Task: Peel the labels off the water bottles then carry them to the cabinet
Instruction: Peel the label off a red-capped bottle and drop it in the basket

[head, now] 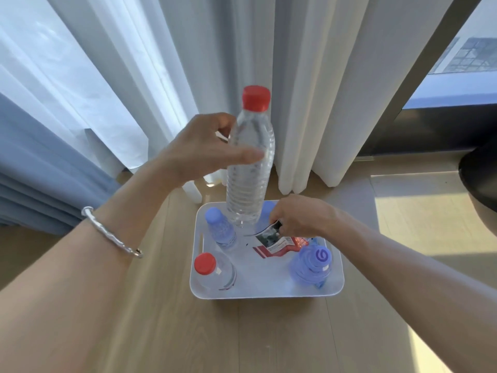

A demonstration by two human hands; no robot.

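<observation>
Left hand [204, 149]: fingers curled round one bare bottle [250, 162] above tray [197, 267]. Right hand [298, 219] pinches one label [271, 242] over tray. Inside tray: one red-capped bottle [215, 273], two blue-capped bottles [220, 230], perhaps a third, half hidden.

Bare bottle [250, 162]: clear, red cap, no label, near upright, frame centre, held aloft by left hand [204, 149].
Label [271, 242]: red-white, crumpled, just below centre, off any bottle, pinched by right hand [298, 219].
Upright in tray [269, 295]: red-cap bottle [215, 271], below centre; blue-cap bottle [220, 228] just above it; swirl-cap bottle [312, 265], blue-tinted, to their right.
Another blue bottle sits mostly hidden behind the bare bottle.
</observation>
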